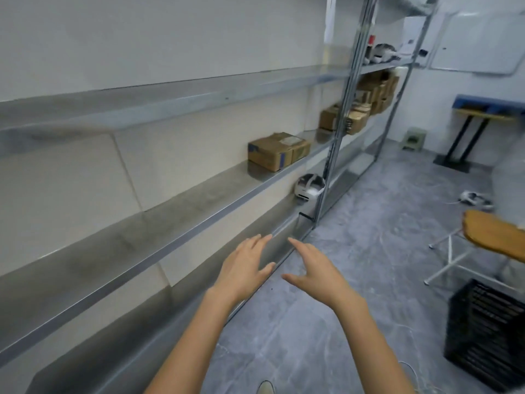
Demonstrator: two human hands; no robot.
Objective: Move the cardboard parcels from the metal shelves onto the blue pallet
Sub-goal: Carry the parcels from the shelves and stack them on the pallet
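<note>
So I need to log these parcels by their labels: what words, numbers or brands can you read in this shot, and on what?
Nothing reads clearly.
Nearest cardboard parcel: pale top label and blue side print, both blurred.
Farther parcels: too small.
Paper sheet high on the wall: blurred.

1 black crate [488,336] is parked on the grey floor [369,280], a wooden-seated chair [494,234] is set behind it, 1 white headset [474,199] further back.
</note>
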